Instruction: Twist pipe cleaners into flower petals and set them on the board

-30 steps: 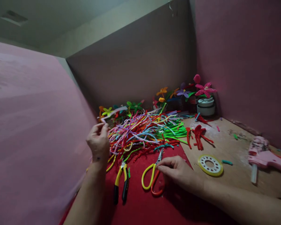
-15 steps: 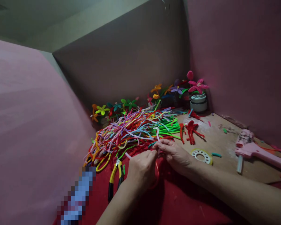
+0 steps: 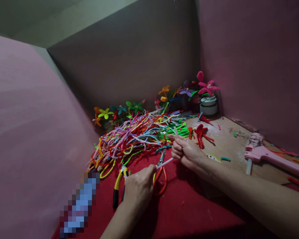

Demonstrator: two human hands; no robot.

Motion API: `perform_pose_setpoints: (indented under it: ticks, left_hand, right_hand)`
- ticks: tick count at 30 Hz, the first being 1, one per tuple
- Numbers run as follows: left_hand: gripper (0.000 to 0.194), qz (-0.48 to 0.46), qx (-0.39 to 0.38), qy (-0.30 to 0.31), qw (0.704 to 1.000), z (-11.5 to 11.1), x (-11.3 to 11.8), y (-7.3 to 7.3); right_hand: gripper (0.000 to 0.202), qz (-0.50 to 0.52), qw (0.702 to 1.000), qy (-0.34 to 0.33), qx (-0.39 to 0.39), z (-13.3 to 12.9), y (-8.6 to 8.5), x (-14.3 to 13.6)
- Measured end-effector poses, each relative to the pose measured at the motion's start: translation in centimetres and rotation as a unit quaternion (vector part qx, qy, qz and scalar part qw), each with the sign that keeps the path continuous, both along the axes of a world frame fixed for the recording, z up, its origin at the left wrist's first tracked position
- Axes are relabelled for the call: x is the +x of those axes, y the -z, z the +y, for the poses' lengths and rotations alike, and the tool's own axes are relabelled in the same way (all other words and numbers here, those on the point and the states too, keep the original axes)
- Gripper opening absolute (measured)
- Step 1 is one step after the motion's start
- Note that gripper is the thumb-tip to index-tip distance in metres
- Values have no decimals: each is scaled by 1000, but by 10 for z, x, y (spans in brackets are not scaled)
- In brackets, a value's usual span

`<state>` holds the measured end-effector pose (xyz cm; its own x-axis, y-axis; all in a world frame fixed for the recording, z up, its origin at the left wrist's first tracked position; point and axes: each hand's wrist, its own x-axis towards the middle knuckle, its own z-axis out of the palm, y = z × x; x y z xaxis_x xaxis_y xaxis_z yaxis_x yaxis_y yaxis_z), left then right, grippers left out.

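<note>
A pale pink pipe cleaner (image 3: 166, 163) stretches between my two hands over the red cloth (image 3: 189, 209). My left hand (image 3: 140, 186) is closed on one part of it, and my right hand (image 3: 186, 151) pinches it farther right, with an end sticking up above the fingers. Red-handled scissors (image 3: 166, 182) lie just beside my left hand, partly hidden by it. Yellow-and-black pliers (image 3: 118, 187) rest to its left, also partly covered. Behind both hands spreads a large pile of multicoloured pipe cleaners (image 3: 134, 131).
Finished fuzzy flowers (image 3: 105, 113) line the back, near a grey-green jar (image 3: 208, 106). On the brown board (image 3: 231, 142) lie red pieces (image 3: 201, 136), a tape roll (image 3: 212, 157) and a pink glue gun (image 3: 261, 154). Pink walls rise on both sides.
My hands have moved apart, left hand down-left and right hand up-right, and the pink pipe cleaner now shows between them. The scissors have come into view. The camera view has shifted slightly.
</note>
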<state>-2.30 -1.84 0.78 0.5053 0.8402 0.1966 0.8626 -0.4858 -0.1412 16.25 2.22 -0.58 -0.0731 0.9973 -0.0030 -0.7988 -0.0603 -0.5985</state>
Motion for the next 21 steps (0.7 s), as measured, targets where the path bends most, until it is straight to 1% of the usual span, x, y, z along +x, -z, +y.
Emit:
perform_pose_setpoints:
  ticks: [2,5,8,11,14,18,21]
  left_hand:
    - [18,0,-4,7,1000,1,-2,2]
    - [21,-5,11,8,1000,2,-6,5]
    - [17,4,29,-20,999,4,-13,7]
    - [17,-4,24,-50,998,5,-18,8]
    - [19,-18,20,-69,997,3,-15,9]
    - [19,-11,14,-41,999,1,-3,9]
    - [20,6,-6,-30,1000,0,2,8]
  right_hand:
    - [13,-6,1000,15,-2,-2,-3,1]
    - [10,-5,999,37,-8,-1,-8,6]
    - [9,2,998,63,-14,3,-10,12]
    - [11,26,997,70,-29,6,-9,13]
    - [10,49,997,60,-30,3,-5,7]
    - [5,30,999,26,-34,-5,-2,-2]
    - [4,15,1000,5,-21,-8,-2,-2]
